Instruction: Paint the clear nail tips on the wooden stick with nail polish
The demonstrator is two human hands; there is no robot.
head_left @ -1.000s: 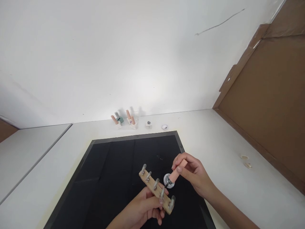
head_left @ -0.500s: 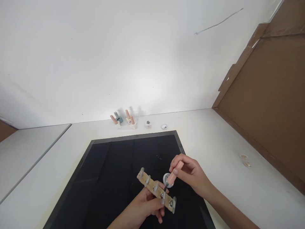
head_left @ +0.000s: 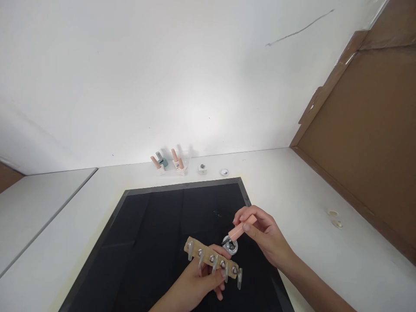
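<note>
My left hand [head_left: 203,277] grips a wooden strip [head_left: 195,247] that carries a row of clear false nail tips [head_left: 226,274] on metal studs. The tips now hang toward me, below the strip. Between the fingers of my right hand [head_left: 260,227] is a nail polish brush [head_left: 238,232] with a pink cap handle. Its dark bristle end points down-left, over a small round silvery dish [head_left: 230,246] just behind the strip; whether it touches the dish I cannot tell. That dish sits by my left fingertips.
A black mat [head_left: 156,225] with a grey border lies under my hands. Along the back stand several polish bottles [head_left: 181,167], an uncapped bottle [head_left: 202,170] and a small white dish [head_left: 224,172]. Two small pale pieces [head_left: 337,224] lie at right, near a cardboard wall [head_left: 364,138].
My left hand has rolled the strip so the nail tips swing downward. The brush has moved off the tips, tilting flatter over the round dish as my right hand shifted slightly right.
</note>
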